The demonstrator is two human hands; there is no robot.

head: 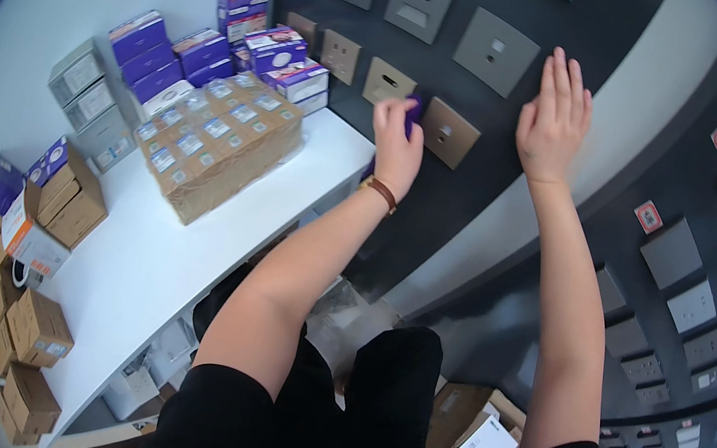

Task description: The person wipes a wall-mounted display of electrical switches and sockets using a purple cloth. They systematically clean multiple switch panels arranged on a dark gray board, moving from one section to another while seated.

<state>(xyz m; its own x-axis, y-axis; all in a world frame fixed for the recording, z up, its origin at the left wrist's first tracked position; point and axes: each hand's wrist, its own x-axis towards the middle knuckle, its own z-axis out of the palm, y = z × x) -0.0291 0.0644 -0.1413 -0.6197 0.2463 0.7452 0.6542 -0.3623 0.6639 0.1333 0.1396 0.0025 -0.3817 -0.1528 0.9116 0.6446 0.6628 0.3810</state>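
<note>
My left hand, with a brown strap at the wrist, grips a purple cloth against a dark display board. The cloth lies between a beige wall plate with a dark slot and a brown socket plate. Most of the cloth is hidden by my fingers. My right hand rests flat, fingers together and pointing up, at the edge of the dark board beside a grey socket plate. Nothing shows in it.
A white table on the left carries a wrapped cardboard carton, purple boxes and several small brown boxes. An open carton stands on the floor. More switch plates hang on the right-hand board.
</note>
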